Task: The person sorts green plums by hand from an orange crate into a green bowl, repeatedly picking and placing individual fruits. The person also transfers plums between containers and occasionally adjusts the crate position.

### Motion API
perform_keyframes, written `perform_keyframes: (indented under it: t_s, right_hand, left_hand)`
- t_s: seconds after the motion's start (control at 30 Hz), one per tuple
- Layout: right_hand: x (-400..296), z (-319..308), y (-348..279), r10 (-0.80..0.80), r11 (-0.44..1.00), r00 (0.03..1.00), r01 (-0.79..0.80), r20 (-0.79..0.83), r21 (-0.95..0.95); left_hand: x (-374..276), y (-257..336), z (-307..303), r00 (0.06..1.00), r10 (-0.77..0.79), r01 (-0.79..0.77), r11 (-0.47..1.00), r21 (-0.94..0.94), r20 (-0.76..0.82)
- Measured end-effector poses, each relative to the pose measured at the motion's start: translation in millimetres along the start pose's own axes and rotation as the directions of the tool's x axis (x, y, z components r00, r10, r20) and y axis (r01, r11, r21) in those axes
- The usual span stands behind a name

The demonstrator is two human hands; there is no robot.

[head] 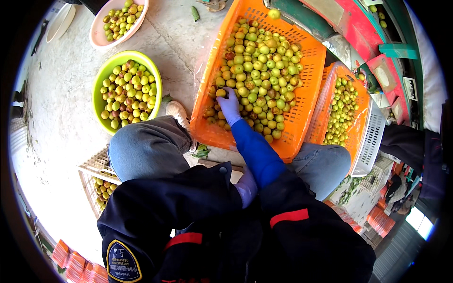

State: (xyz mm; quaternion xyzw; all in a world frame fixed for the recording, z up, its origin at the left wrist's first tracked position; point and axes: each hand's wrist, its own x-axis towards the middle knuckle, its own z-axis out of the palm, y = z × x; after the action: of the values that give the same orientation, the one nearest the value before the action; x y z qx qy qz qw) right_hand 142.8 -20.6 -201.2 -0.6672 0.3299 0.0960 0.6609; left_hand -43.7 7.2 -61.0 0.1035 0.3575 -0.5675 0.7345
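My right hand [230,104], in a thin purple glove and blue sleeve, reaches into the near left part of an orange plastic crate [308,95] lined with clear film. Its fingers close on a yellow-green jujube-like fruit [221,93]. Many similar green and brownish fruits [263,67] fill the crate's middle. My left hand [246,185], gloved in purple as well, is close to my body between my legs; its fingers are mostly hidden, so whether it holds anything is unclear. One yellow fruit [274,14] shows at the crate's far edge.
A lime-green basin [159,83] of fruit stands on the concrete floor at the left, a pink basin [93,33] beyond it. Another orange crate [361,120] with fruit is at the right. A beige crate [86,184] sits by my left leg. Red and green machinery [368,35] borders the far right.
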Motion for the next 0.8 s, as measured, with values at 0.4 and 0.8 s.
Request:
perform_keyframes:
  t_s: [0.4,0.8]
  right_hand:
    - [11.0,22.9,-22.8,-0.112,0.293,0.960,0.278,0.255,-0.915]
    - [-21.0,-64.6,-56.1,0.160,0.675,0.762,-0.549,0.628,0.494]
  left_hand:
    - [-36.5,32.5,55.3,0.967,-0.129,0.095,0.983,-0.158,-0.221]
    - [-36.1,32.5,43.3,0.964,-0.145,-0.145,-0.989,-0.015,0.225]
